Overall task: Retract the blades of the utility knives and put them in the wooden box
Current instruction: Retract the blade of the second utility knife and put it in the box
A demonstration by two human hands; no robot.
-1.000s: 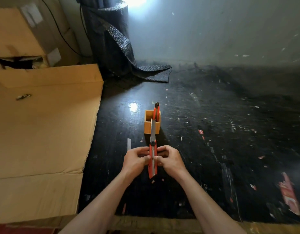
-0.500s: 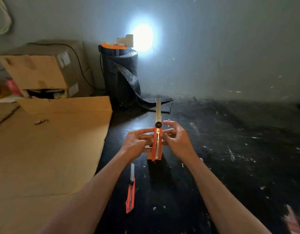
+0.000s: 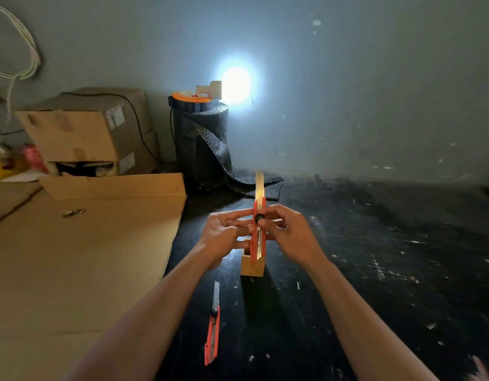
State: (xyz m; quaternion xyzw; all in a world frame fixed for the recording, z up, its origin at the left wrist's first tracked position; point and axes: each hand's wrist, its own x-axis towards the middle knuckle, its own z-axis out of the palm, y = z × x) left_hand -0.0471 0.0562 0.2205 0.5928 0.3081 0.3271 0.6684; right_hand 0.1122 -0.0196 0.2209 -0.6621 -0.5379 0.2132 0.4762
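I hold an orange utility knife point(image 3: 259, 237) upright in front of me, its blade extended upward. My left hand point(image 3: 224, 237) grips the handle from the left. My right hand point(image 3: 288, 235) holds it from the right, thumb on the black slider knob. Behind and just below the knife stands the small wooden box point(image 3: 251, 266) on the black floor, partly hidden by the knife. A second orange utility knife point(image 3: 212, 332) lies flat on the floor at lower left, blade out and pointing away from me.
A large flattened cardboard sheet point(image 3: 73, 265) covers the floor on the left. Stacked cardboard boxes point(image 3: 89, 133) and a black mesh roll point(image 3: 202, 144) with a lamp on top stand against the back wall. The black floor point(image 3: 389, 257) stretches to the right.
The knife rose from low near the floor to in front of the box. The view tilted up, which brought the second knife on the floor into sight. My right thumb now rests on the slider.
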